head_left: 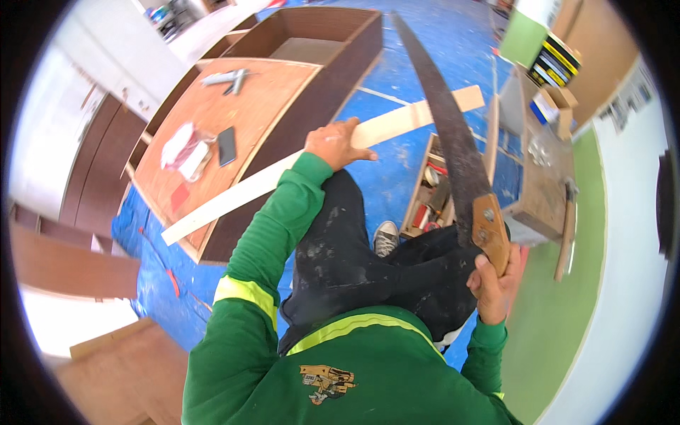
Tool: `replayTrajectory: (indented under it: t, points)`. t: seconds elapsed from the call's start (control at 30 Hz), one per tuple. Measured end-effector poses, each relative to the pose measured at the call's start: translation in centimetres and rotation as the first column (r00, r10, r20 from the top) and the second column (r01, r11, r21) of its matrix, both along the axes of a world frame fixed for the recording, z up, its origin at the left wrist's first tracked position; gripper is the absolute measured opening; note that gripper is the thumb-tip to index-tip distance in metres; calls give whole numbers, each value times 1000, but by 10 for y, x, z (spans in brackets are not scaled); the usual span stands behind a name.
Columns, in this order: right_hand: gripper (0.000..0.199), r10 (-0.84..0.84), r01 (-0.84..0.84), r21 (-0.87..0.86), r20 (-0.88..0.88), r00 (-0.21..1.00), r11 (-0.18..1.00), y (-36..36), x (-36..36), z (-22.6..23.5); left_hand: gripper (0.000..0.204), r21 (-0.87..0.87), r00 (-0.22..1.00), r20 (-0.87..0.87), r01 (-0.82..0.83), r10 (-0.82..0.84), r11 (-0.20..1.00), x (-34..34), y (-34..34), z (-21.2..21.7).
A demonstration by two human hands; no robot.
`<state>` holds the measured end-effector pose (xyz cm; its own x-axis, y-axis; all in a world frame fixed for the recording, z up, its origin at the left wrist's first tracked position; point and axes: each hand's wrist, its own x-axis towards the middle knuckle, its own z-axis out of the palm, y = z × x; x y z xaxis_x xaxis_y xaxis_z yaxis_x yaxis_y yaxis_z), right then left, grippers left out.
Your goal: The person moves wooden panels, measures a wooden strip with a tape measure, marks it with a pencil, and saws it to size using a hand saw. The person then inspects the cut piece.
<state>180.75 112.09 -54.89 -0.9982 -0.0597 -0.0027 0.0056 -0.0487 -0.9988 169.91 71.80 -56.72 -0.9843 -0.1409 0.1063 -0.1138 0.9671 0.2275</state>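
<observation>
My right hand [491,287] is closed round the wooden handle [491,234] of a handsaw [451,120]. The saw's dark, long blade points up and away, its tip at the top of the view. A pale wooden strip [262,178] lies slantwise from the cabinet's near corner across to the right. My left hand [340,145] grips it near its middle, the thumb reaching out to the right over my knee. Part of the blade passes in front of the strip's far right end; whether they touch I cannot tell.
A dark brown cabinet [347,78] lies at left, its board bearing a phone [227,146], a caulking gun [225,79] and a plastic bag [185,150]. A wooden toolbox [419,185] stands on the blue floor sheet [397,60]. At right, a hammer [567,230] hangs by a wooden box [545,184].
</observation>
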Motion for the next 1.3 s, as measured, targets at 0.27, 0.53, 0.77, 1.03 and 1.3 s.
replayTrajectory:
  t: [0.27, 0.53, 0.77, 1.03, 1.3]
  points:
    - [26, 103, -103, 13, 28, 994, 995, -19, -1, 1, 94, 25, 998, 50, -34, 32, 999, 29, -27, -1]
    - [25, 145, -44, 428, -206, 968, 902, -41, -4, -8, 61, 297, 998, 0, -59, 62, 953, 8, -15, 1]
    - [29, 208, -85, 465, -220, 953, 881, -54, -5, -19, 49, 231, 979, -57, -179, 197, 956, -9, -5, -23]
    - [42, 254, -147, 438, -197, 947, 887, -67, -27, -26, 45, 210, 973, -106, -178, 204, 961, -26, -10, -51]
    - [43, 362, -228, 448, -240, 901, 864, -60, -27, -29, 54, 232, 986, -40, -146, 159, 962, -34, -20, -69]
